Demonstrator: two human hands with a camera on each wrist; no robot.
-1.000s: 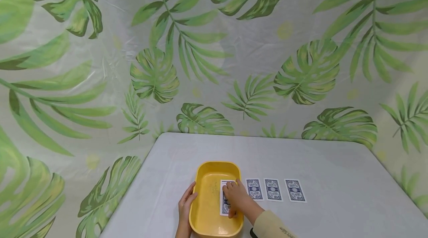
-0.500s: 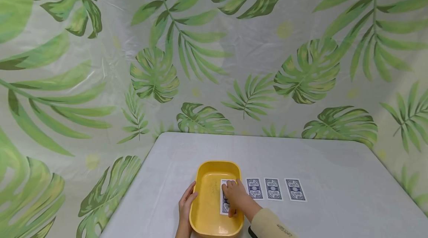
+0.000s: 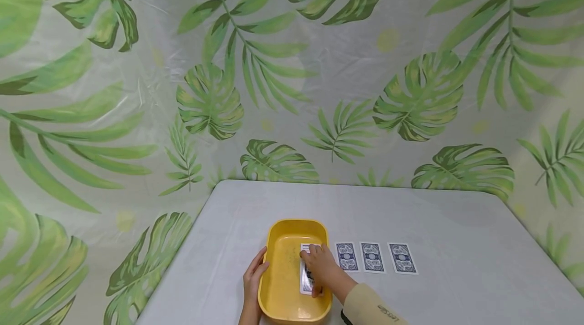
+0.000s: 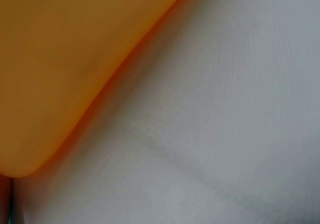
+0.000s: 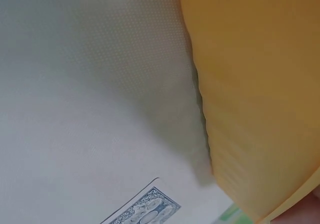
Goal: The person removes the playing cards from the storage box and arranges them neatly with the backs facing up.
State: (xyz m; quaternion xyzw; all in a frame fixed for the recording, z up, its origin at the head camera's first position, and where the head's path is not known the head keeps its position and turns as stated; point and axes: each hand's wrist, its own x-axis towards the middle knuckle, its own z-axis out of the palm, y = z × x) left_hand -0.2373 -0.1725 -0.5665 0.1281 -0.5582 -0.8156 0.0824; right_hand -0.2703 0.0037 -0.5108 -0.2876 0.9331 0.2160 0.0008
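Note:
A yellow plastic tray (image 3: 283,284) stands on the table, its side wall (image 4: 65,58) filling the left wrist view's upper left. My left hand (image 3: 253,277) holds the tray's left side, thumb at the rim and fingers along the outer wall. Inside the tray, by its right wall, lies a blue-backed playing card (image 3: 304,284), perhaps atop others; their number is hidden. My right hand (image 3: 321,266) reaches over the right rim and pinches the card between fingers at its far end and thumb near its close end. The hand covers much of the card.
Face down in a row right of the tray lie a first card (image 3: 347,257), a second card (image 3: 371,257) and, slightly farther off, a third card (image 3: 403,258). A white cloth covers the table (image 3: 456,233). Behind it hangs a leaf-patterned sheet (image 3: 337,61).
My right fingertips have shifted slightly left on the card, and a bright sheen shows on its back. The left hand, tray and three cards in the row stay in place.

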